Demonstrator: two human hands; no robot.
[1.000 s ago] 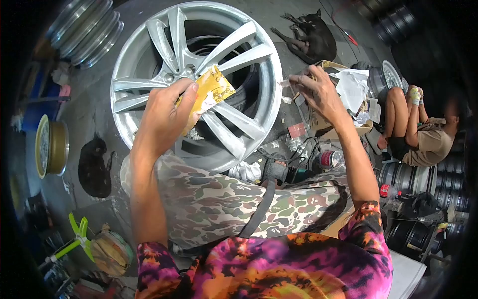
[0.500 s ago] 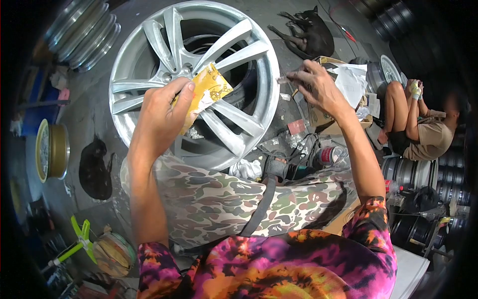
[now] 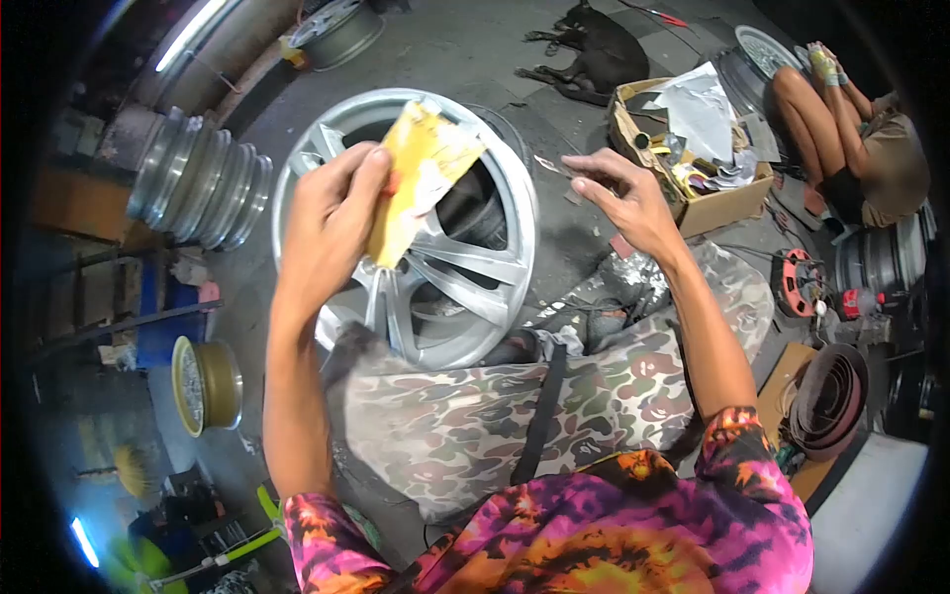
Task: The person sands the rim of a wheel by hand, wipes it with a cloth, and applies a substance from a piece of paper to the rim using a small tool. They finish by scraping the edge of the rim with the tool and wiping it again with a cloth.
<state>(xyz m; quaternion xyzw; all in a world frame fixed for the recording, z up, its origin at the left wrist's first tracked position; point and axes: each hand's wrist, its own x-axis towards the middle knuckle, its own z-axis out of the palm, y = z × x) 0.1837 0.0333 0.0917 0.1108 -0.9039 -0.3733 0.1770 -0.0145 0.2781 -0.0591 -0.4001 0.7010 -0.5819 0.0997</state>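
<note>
My left hand (image 3: 332, 223) pinches a yellow printed sheet (image 3: 421, 163) between thumb and fingers, held up over the wheel rim. White paste is smeared across the sheet's face. The silver alloy wheel rim (image 3: 475, 259) lies in front of me, its split spokes facing up and partly covered by the sheet and my left hand. To the right of the rim, my right hand (image 3: 628, 203) is raised with thumb and forefinger close together. A small thin flat piece (image 3: 547, 164) shows at their tips; its kind is too small to make out.
A cardboard box (image 3: 727, 203) of papers and odds stands at right, with a seated person (image 3: 856, 148) beyond it. A black dog (image 3: 599, 49) lies on the floor ahead. Stacked rims (image 3: 203, 178) and a gold rim (image 3: 203, 386) are at left. Camouflage fabric (image 3: 604, 411) covers my lap.
The view has shifted, so the wheel rim appears lower and smaller. My left hand still holds the yellow sheet, now tilted more upright. My right hand stays raised beside the rim.
</note>
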